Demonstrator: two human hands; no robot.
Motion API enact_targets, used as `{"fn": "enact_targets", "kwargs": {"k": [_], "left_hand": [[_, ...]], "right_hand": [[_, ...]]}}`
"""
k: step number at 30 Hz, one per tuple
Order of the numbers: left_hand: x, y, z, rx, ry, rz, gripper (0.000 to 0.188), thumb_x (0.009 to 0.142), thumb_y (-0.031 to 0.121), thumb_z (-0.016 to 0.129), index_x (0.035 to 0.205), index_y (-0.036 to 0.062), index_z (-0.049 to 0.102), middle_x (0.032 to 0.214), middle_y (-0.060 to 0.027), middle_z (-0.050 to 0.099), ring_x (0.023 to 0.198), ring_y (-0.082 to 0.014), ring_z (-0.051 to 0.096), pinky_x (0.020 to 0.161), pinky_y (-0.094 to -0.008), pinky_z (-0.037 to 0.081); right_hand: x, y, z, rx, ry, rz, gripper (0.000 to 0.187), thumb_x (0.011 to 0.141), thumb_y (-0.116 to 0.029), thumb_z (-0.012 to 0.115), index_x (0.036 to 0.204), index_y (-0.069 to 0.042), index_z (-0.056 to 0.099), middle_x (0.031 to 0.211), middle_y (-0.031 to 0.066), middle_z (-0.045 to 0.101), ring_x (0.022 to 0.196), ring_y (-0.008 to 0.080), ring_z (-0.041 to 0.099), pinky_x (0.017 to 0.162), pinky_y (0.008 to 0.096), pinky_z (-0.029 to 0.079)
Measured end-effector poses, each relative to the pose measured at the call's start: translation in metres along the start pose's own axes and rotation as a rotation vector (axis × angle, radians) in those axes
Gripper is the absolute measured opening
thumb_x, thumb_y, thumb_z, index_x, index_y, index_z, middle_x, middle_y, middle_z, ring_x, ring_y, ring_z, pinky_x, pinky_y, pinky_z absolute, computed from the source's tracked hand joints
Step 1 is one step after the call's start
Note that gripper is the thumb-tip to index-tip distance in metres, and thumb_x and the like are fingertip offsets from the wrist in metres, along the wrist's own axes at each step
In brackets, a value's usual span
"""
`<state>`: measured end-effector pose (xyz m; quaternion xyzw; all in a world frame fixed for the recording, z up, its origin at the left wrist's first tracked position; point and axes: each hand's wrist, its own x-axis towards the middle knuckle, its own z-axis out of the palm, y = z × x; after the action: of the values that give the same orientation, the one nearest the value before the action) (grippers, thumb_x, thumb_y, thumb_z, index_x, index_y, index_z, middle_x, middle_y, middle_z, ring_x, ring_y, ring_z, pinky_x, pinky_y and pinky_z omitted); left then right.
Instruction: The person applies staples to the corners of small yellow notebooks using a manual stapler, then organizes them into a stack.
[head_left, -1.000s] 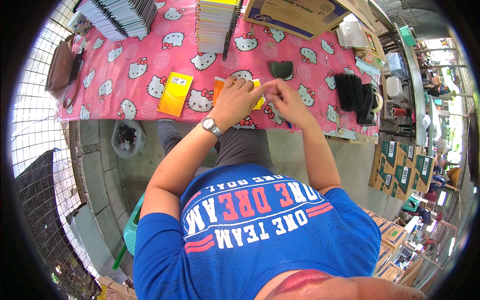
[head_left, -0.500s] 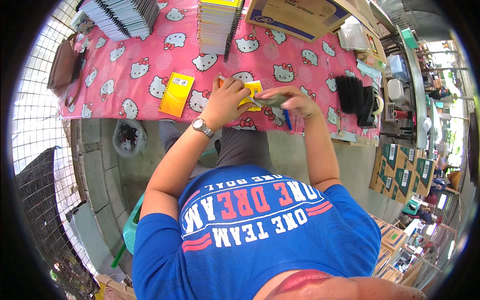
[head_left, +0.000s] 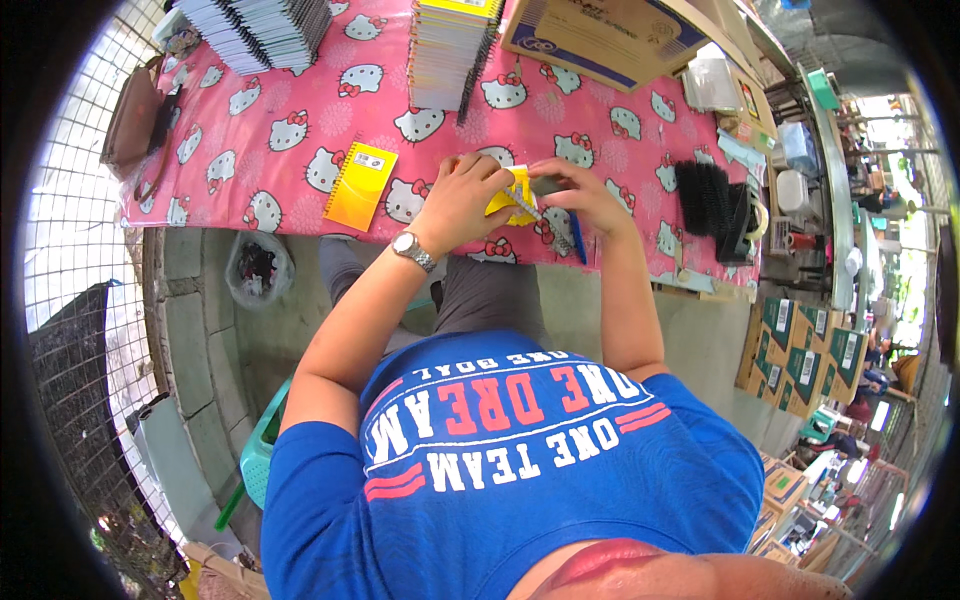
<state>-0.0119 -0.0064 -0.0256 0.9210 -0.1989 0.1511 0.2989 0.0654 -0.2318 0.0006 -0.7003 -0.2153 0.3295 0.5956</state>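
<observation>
Mostly bright yellow notebook

The left hand arches palm-down, the right hand curled inward near it.

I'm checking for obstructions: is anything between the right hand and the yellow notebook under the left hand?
Yes: a green pad in the right hand, beside the notebook; below it slants a grey coil.
</observation>
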Motion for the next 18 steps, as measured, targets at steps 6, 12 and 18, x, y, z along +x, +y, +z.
{"fn": "enact_targets", "kwargs": {"k": [6, 12, 18], "left_hand": [[0.003, -0.023, -0.016, -0.040, 0.019, -0.079, 0.036, 0.074, 0.021, 0.076, 0.103, 0.0109, 0.059, 0.108, -0.0092, 0.056, 0.105, -0.0305, 0.054, 0.090, -0.0409, 0.046], [0.006, -0.035, -0.012, -0.205, -0.057, -0.100, 0.032, 0.077, 0.016, 0.074, 0.104, 0.0078, 0.057, 0.105, -0.0118, 0.055, 0.101, -0.0332, 0.056, 0.088, -0.0416, 0.048], [0.007, -0.039, -0.010, -0.436, -0.083, -0.137, 0.033, 0.078, 0.013, 0.072, 0.107, 0.0068, 0.056, 0.104, -0.0118, 0.057, 0.101, -0.0349, 0.058, 0.086, -0.0414, 0.049]], "right_hand": [[0.014, -0.007, 0.002, -0.316, -0.011, 0.141, 0.046, 0.079, -0.023, 0.070, 0.120, -0.002, 0.063, 0.124, 0.0096, 0.058, 0.115, 0.0206, 0.056, 0.102, 0.0350, 0.041], [0.028, -0.005, 0.005, -0.172, -0.034, 0.012, 0.059, 0.077, -0.037, 0.065, 0.122, 0.001, 0.061, 0.125, 0.0116, 0.058, 0.119, 0.0218, 0.055, 0.105, 0.0350, 0.039], [0.029, -0.011, 0.001, -0.130, -0.133, 0.191, 0.047, 0.077, -0.024, 0.067, 0.117, 0.000, 0.063, 0.119, 0.0069, 0.061, 0.110, 0.0177, 0.056, 0.098, 0.0313, 0.041]]}}
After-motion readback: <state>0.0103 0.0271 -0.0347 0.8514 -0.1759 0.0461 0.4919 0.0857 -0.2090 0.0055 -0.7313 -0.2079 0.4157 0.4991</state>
